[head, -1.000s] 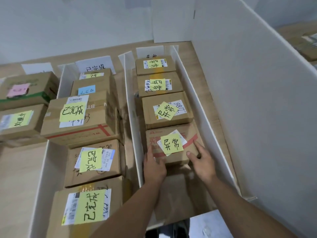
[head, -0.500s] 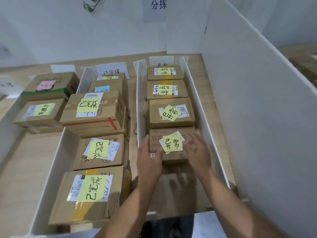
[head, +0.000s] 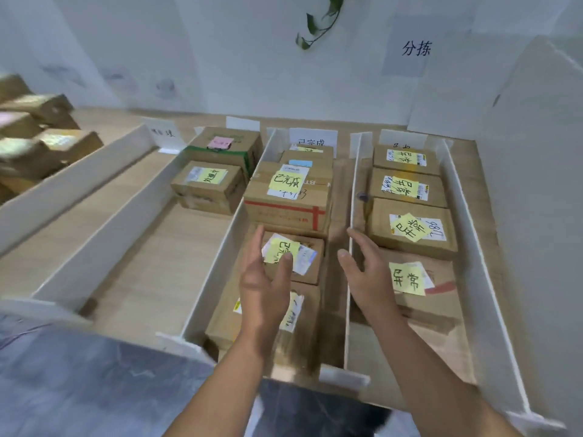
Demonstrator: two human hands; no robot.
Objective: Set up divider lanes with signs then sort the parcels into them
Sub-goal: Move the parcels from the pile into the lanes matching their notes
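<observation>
White divider boards (head: 351, 234) split the wooden table into lanes, each with a white sign card (head: 313, 138) at its far end. The right lane holds several cardboard parcels with yellow notes; the nearest one (head: 435, 298) lies flat. The middle lane holds several parcels, among them a small one (head: 310, 263). Two parcels (head: 208, 187) sit in the lane to the left. My left hand (head: 263, 285) hovers open over the middle lane. My right hand (head: 366, 269) hovers open over the divider, empty.
A heap of unsorted parcels (head: 34, 137) lies at the far left beyond the outer divider. A tall white board (head: 533, 216) walls the right side. A paper sign (head: 416, 47) and a plant sprig (head: 318, 23) hang on the back wall. A grey floor shows below the table edge.
Both hands let go of the nearest right-lane parcel and lifted away to the left, fingers spread. My view swung left and up, bringing the left lanes and parcel heap into sight.
</observation>
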